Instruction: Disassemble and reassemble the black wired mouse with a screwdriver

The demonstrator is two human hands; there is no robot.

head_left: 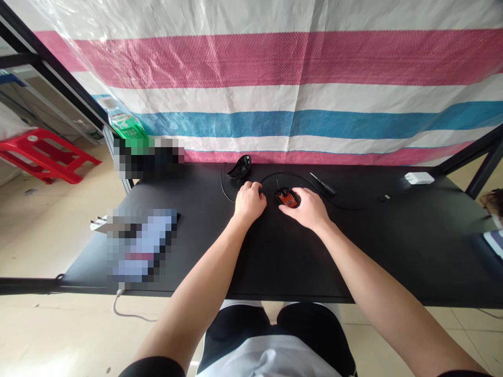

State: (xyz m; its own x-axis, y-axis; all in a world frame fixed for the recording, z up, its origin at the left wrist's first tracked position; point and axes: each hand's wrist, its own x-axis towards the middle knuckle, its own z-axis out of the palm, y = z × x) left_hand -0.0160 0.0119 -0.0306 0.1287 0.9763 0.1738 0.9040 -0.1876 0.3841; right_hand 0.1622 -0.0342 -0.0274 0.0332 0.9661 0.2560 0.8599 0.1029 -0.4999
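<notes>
On the black table, my right hand (pixel 310 208) grips the lower half of an opened computer mouse (pixel 287 198), thumb and fingers at its right side. Its orange circuit board is exposed. To the left, my left hand (pixel 250 202) is closed with curled fingers, knuckles up. Whatever it may hold is hidden beneath it. A thin black cable (pixel 222 180) runs to that hand's left side and shows again on its right, arcing past the mouse. Behind my left hand lies the mouse's black top shell (pixel 240 166), hollow side showing. A screwdriver (pixel 324 184) rests behind my right hand.
A white charger (pixel 419 178) and a small dark piece (pixel 384 199) lie on the right. At the left are a blurred phone (pixel 147 248), a white plug (pixel 98 224) and a green-labelled bottle (pixel 128 125). A striped sheet (pixel 251 57) hangs behind the table (pixel 196 209).
</notes>
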